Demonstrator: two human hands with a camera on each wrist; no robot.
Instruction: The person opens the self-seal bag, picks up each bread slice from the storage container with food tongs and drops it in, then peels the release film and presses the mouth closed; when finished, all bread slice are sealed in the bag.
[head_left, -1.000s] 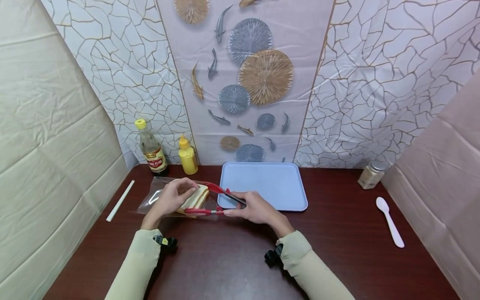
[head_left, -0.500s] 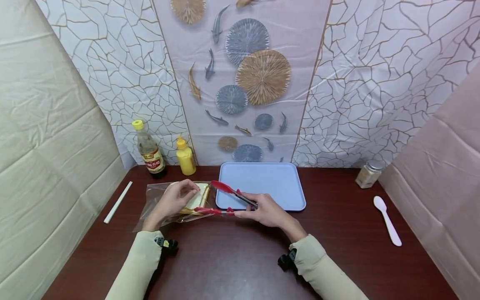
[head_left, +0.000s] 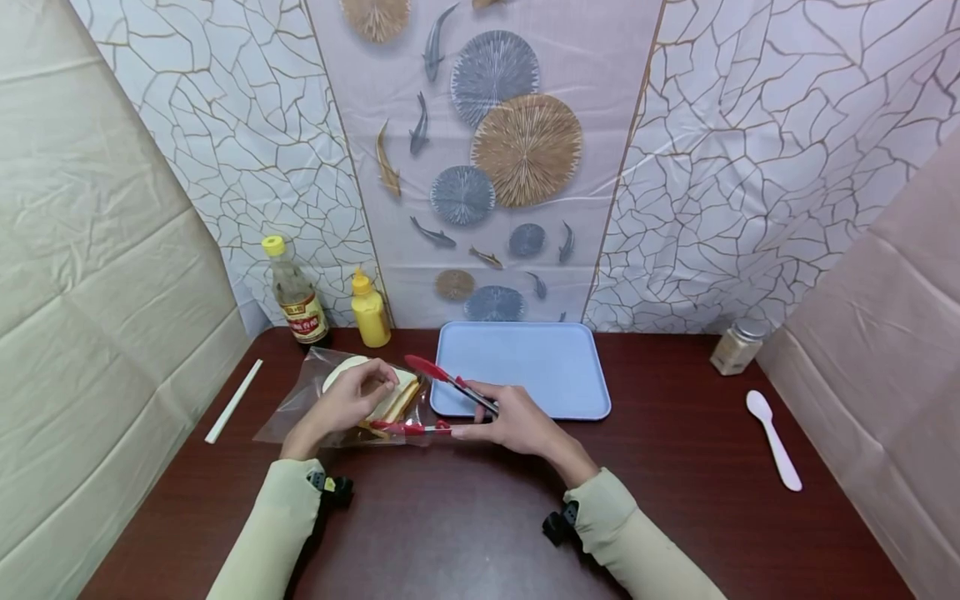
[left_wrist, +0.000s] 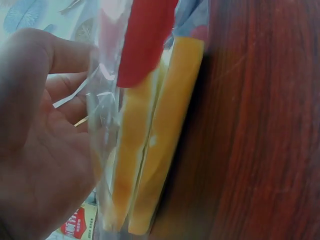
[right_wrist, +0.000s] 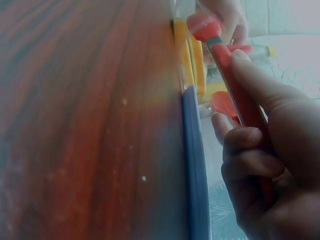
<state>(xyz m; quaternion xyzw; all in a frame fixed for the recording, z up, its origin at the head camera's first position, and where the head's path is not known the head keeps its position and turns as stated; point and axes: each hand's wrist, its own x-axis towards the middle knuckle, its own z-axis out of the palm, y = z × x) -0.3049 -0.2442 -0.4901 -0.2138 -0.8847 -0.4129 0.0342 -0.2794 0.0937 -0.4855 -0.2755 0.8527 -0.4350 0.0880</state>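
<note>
My left hand (head_left: 348,402) pinches the film of a clear plastic bag (head_left: 288,417) on the left of the table. Thick bread slices (left_wrist: 167,125) with brown crusts lie stacked in that bag. In my right hand (head_left: 517,427) are tongs (head_left: 429,368) with red tips, gripped by the thumb and curled fingers. The tongs are spread apart at the bag's right end. One red tip overlaps the near edge of the bread; the other hangs higher, close to its far right corner. Whether the tips are inside the film I cannot tell.
A light blue tray (head_left: 525,367) sits right behind the tongs. At the back left stand a dark sauce bottle (head_left: 300,304) and a yellow squeeze bottle (head_left: 371,315). A white stick (head_left: 234,402) lies far left; a spice jar (head_left: 738,347) and white spoon (head_left: 774,440) are at right.
The tongs drew back to the right, then came left again over the bread's edge. The bag and bread turned slightly, while my left hand stayed almost in place.
</note>
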